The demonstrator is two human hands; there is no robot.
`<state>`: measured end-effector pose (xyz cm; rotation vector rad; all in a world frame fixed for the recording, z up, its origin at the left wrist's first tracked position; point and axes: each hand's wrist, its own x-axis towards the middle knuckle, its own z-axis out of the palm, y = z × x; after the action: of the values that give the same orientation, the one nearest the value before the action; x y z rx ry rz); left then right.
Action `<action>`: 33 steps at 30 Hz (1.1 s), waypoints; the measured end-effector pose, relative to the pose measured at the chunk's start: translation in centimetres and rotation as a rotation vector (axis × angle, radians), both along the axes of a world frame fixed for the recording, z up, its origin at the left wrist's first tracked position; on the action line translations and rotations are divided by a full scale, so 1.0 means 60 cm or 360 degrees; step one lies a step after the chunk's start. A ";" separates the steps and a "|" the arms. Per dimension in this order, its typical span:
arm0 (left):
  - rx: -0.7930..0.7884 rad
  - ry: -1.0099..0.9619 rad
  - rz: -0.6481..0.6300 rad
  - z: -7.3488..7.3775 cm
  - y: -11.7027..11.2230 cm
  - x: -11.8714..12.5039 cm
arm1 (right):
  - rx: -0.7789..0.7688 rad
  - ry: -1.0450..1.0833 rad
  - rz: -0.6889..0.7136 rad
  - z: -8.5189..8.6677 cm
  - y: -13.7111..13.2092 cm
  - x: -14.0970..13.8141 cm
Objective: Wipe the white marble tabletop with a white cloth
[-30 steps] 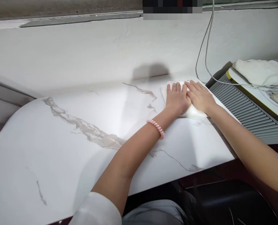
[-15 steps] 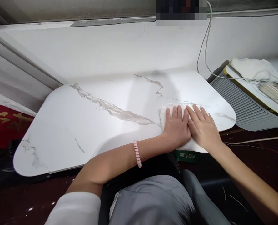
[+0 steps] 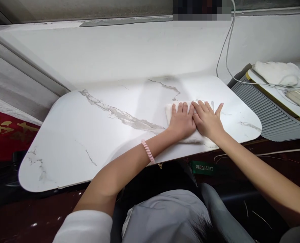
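A white cloth [image 3: 196, 137] lies flattened on the white marble-patterned tabletop [image 3: 71, 118], right of its middle. My left hand [image 3: 182, 120] rests palm down on the cloth's left part, fingers extended; a pink coiled band [image 3: 147, 151] circles that wrist. Flat against the cloth's right part lies my right hand [image 3: 208, 120], its fingers spread and its little finger held apart from the others. Its thumb side touches my left hand. Both hands press from above and cover much of the cloth.
Behind the tabletop stands a white wall [image 3: 140, 50], where a pale cable [image 3: 227, 57] hangs and runs right. At the right is a ribbed grey-sided table [image 3: 266, 108] bearing another white cloth [image 3: 278, 72]. A green packet [image 3: 202, 167] lies below the front edge.
Both hands and the cloth have slid away from me and slightly left over the tabletop. My right little finger has spread outward. The view has shifted slightly.
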<state>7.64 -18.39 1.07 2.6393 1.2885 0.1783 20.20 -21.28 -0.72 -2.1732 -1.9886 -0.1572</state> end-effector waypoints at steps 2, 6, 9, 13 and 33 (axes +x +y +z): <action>-0.0009 -0.0021 0.0010 0.000 0.039 0.005 | 0.0020 0.0024 0.0004 -0.003 0.042 0.007; 0.0008 -0.0040 0.0085 -0.001 0.111 0.012 | 0.0024 0.0146 0.0067 -0.003 0.129 0.019; 0.0016 -0.0040 0.0164 -0.001 0.154 0.014 | -0.0006 0.0201 0.0112 0.004 0.180 0.019; 0.0028 -0.0048 0.0191 -0.002 0.203 0.014 | 0.0001 0.0183 0.0067 0.012 0.225 0.011; 0.0113 -0.0070 0.0334 -0.008 0.250 0.001 | 0.0029 0.0148 0.0230 0.002 0.286 0.005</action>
<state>7.68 -3.36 0.59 2.5371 1.5700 0.3168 20.50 -4.13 -0.59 -1.9786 -2.0738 -0.0517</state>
